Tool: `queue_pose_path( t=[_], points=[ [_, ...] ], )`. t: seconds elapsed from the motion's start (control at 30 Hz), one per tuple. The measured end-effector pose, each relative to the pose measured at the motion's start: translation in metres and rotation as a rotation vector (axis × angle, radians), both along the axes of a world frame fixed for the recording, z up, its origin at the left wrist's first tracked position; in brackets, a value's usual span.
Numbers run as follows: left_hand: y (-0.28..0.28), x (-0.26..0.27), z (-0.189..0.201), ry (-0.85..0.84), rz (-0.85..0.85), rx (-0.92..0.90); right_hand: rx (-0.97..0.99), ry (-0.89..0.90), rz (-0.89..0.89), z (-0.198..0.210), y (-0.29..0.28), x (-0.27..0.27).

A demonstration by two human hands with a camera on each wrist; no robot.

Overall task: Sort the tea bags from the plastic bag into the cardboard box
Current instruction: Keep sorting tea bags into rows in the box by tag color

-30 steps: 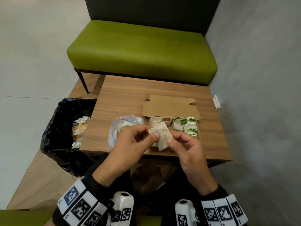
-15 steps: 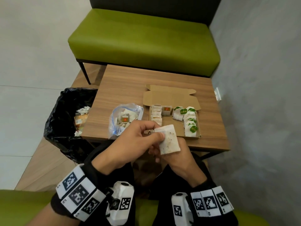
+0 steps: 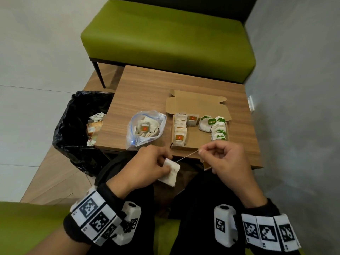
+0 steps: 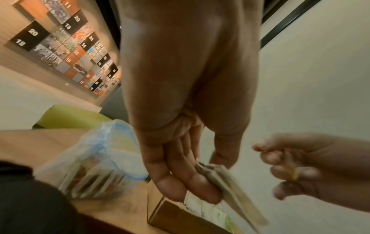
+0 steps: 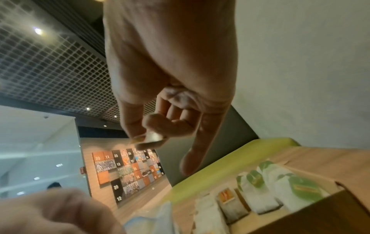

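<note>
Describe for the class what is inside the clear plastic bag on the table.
The plastic bag holds a loose pile of pale tea bags, one with an orange-red tag facing up. Those underneath are covered, so their tags and number cannot be told.

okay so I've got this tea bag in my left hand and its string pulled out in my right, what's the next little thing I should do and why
Probably gather the string back against the tea bag, then carry it to the cardboard box. The left hand grips the bag, the right hand pinches the taut string, and loose string could snag the rows already in the box.
</note>
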State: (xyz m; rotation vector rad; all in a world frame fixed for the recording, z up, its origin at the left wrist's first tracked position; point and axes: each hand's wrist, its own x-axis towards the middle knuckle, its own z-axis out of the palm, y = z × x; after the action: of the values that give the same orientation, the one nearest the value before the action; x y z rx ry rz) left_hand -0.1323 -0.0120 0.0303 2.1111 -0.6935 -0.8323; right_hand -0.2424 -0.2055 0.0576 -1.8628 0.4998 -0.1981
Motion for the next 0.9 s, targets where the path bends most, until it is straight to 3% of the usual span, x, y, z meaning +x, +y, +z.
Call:
queue_pose_path(
  t=[0.13,0.23,0.33,0.47,0.63,0.73,0.9],
  points=[
    [-0.001,0.006,-0.015,0.008,0.279,-0.065,0.161,0.219,0.219,0.006,0.02,-0.009],
    [0.0,0.01,-0.016,0.138,0.45,-0.213,0.196,0.315,0.348,-0.008,0.034,-0.017],
    [-0.003,0.009,-0.006,0.279,0.538,-0.376,0.254,0.316,0.355,-0.027,0.041,-0.023],
    [-0.004,0.008,0.003,0.446,0.567,-0.521,0.256,0.224,0.278,-0.039,0.049,-0.02],
    [-0.004,0.006,0.004,0.673,0.501,-0.571,0.148,0.009,0.07,-0.045,0.05,-0.012],
    [-0.004,0.002,0.001,0.728,0.451,-0.554,0.065,-0.175,0.067,-0.039,0.048,-0.007],
    [-0.008,-0.004,-0.004,0.749,0.4,-0.586,0.057,-0.32,0.068,-0.031,0.05,-0.002]
  ],
)
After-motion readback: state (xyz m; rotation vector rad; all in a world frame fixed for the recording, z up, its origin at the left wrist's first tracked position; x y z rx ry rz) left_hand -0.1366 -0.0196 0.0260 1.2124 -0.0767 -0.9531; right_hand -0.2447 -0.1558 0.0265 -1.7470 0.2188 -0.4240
